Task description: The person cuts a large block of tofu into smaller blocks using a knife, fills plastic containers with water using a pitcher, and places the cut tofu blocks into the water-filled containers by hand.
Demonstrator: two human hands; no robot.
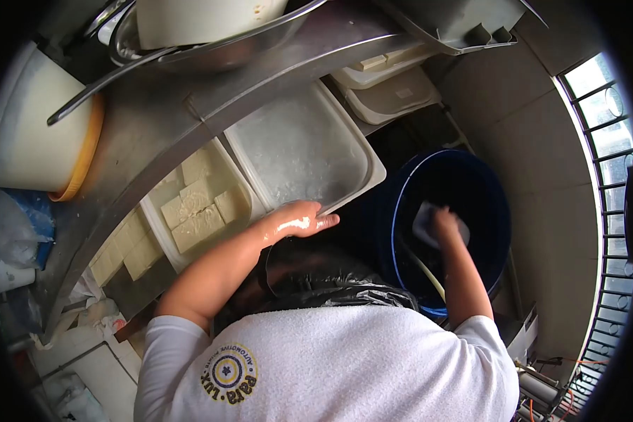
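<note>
A white plastic tub [374,169] of cloudy water stands under the metal counter edge. At its near rim is my left hand [299,213], wet, the thumb stretched along the outside and the other fingers bent at the rim. My right hand [446,224] reaches down into a large blue barrel [395,232]. It grips a pale translucent plastic container [423,221], partly hidden by the hand and blurred. A light-coloured hose [426,271] runs down inside the barrel. How much liquid the dark barrel holds is hard to see.
Left of the tub, another tub holds pale tofu-like blocks [198,211] in liquid, with more blocks [130,243] beyond. A white bucket [42,119] and a metal pan [211,50] rest on the counter [144,116]. A barred window [608,169] lies right.
</note>
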